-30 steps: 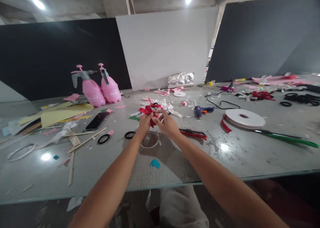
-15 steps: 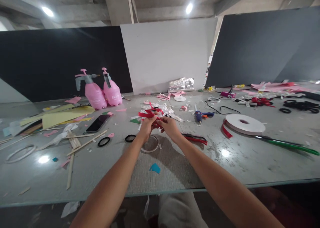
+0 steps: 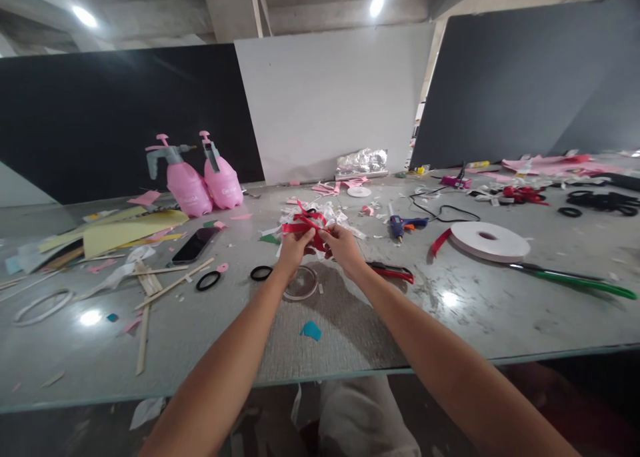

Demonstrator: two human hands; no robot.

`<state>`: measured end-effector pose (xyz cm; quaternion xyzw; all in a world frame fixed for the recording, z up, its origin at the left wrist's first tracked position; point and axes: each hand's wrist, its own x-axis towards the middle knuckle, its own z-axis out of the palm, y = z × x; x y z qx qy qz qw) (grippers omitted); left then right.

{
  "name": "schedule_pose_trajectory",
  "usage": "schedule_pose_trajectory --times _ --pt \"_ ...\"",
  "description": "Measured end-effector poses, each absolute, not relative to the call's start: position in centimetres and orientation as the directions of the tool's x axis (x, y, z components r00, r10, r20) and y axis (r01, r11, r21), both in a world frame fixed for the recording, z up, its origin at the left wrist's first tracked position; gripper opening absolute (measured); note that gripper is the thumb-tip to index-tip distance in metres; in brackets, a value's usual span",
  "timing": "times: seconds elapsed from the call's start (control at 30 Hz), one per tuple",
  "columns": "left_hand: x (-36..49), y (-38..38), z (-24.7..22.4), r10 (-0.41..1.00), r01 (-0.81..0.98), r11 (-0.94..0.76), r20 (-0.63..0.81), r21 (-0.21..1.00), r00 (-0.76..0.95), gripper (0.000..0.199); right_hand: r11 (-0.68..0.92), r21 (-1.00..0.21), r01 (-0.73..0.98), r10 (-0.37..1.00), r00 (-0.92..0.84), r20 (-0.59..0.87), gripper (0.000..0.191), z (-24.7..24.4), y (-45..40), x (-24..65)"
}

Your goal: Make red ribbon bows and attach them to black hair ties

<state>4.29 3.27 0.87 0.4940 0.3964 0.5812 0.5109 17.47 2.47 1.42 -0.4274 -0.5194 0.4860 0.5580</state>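
Note:
Red ribbon (image 3: 299,227), looped with several loose ends, is pinched between both hands above the middle of the table. My left hand (image 3: 295,249) is closed on its left side, thumb and fingertips together. From the right, my right hand (image 3: 343,249) grips the same ribbon, its fingertips partly hidden. Just behind the hands lies a heap of white scraps (image 3: 333,215). Below them a roll of clear tape (image 3: 301,283) lies flat, with a black ring (image 3: 261,273) to its left. A red utility knife (image 3: 393,271) rests beside my right wrist.
A white ribbon spool (image 3: 490,241) and green-handled tool (image 3: 575,279) lie right. Behind them are a blue glue gun (image 3: 403,225) and its cord. Two pink spray bottles (image 3: 187,189), a phone (image 3: 195,245) and wooden sticks (image 3: 143,330) are left. A blue scrap (image 3: 311,330) lies in front.
Both hands still hold the red ribbon, and its loops and ends have shifted between the fingers. My right hand is slightly farther from the left. The view has tilted slightly.

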Motion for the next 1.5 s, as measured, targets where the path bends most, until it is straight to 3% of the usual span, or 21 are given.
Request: schedule_pose_trajectory --times 0.17,0.43,0.53,0.7,0.8,0.93,1.1,1.27,1.5 --pt "4.3 3.2 1.2 0.985 -0.311 -0.174 0.164 0.934 -0.058 0.046 0.112 -0.975 -0.194 0.991 -0.045 0.123 0.025 1.6 2.3 17.4" --pt "4.5 3.1 0.9 0.964 -0.259 -0.256 0.223 0.931 -0.148 0.039 0.155 -0.959 -0.236 0.987 -0.015 0.163 0.026 2.0 2.0 17.6" --pt "4.4 3.1 1.1 0.96 -0.28 -0.259 0.216 0.924 -0.178 0.038 0.227 -0.956 -0.188 0.974 0.055 0.22 0.027 1.8 2.3 17.8" --pt "4.6 3.0 1.4 0.955 -0.314 -0.275 0.22 0.909 -0.199 0.039 0.394 -0.918 0.046 0.889 0.234 0.394 0.034 1.2 3.2 18.1" --pt "4.8 3.0 1.4 0.955 -0.3 -0.282 0.237 0.911 -0.18 0.039 0.445 -0.894 0.055 0.864 0.233 0.445 0.037 1.3 3.2 18.1" --pt "4.4 2.8 1.6 0.97 -0.35 -0.242 0.221 0.905 -0.098 0.043 0.442 -0.888 -0.124 0.888 0.198 0.415 0.043 1.7 2.8 17.9" --pt "3.6 2.3 2.7 0.947 -0.381 -0.025 0.144 0.924 0.288 0.067 0.395 -0.894 -0.212 0.917 0.142 0.372 0.04 2.2 2.3 17.9" --pt "3.6 2.7 2.6 0.978 -0.283 -0.151 0.184 0.947 0.094 0.044 0.366 -0.906 -0.211 0.93 0.097 0.353 0.036 2.3 2.1 17.8" --pt "4.2 2.9 2.0 0.972 -0.198 -0.234 0.231 0.952 -0.035 0.038 0.364 -0.903 -0.228 0.93 0.035 0.366 0.027 2.2 2.1 17.6"
